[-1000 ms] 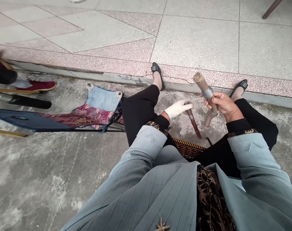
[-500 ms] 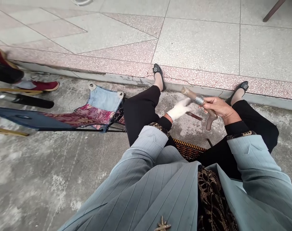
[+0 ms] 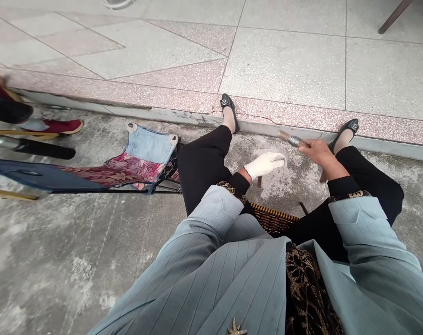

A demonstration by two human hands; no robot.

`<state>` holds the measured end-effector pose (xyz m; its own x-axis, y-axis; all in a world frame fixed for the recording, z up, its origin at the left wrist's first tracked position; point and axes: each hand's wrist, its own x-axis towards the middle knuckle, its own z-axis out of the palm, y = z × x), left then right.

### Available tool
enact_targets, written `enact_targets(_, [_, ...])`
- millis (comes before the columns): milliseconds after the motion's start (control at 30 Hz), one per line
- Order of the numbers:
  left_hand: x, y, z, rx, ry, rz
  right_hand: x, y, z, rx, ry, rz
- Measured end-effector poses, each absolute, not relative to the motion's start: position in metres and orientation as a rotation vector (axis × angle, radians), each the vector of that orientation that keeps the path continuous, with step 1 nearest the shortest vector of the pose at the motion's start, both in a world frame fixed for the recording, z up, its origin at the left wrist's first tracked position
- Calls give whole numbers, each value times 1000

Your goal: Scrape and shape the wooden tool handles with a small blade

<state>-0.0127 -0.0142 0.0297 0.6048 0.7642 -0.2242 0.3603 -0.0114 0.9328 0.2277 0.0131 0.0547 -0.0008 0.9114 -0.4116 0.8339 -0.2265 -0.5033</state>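
Note:
My right hand [image 3: 318, 152], bare, is wrapped round a wooden stick [image 3: 285, 136] bound with silvery wire near its upper end. The wired end points up and left, and a bit of brown wood shows below the wrist; the grip hides the rest. My left hand [image 3: 267, 164], in a white knitted glove, is closed with its fingers pressed together. From beneath it a short reddish-brown stick [image 3: 259, 181] juts downward, its other end hidden by the glove. The two hands are apart, over the concrete between my knees.
A woven wicker edge [image 3: 274, 217] shows between my thighs. To the left stands a folding chair [image 3: 151, 151] with denim and floral cloth. Another person's red shoe [image 3: 66, 126] is beyond it. A raised tiled step [image 3: 288, 70] runs ahead, under my black shoes.
My right hand has moved slightly right with the wire-bound stick, away from my left. The gloved hand has turned, and the reddish-brown stick under it now points down instead of right.

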Motion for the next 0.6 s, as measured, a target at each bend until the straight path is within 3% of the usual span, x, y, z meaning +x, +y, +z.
enact_targets(67, [-16,-11,32,1634,991,411,227,12,56,-2110,-2299,1137])
enact_targets(133, [-18,-8,32,1652,1011,388,226,7,57,-1830,-2540,1596])
enact_targets(200, [-18,-7,30,1639,1003,363,224,2,59,-1462,-2507,2060])
enact_targets(267, [-17,-7,26,1602,996,355,224,-1,61,-1247,-2307,2244])
enact_targets(433, [-16,-13,12,1547,989,330,224,-1,66,-1266,-1812,1917])
enact_targets(600, [-16,-13,-1,1553,848,309,222,3,59,-1527,-1723,1625])
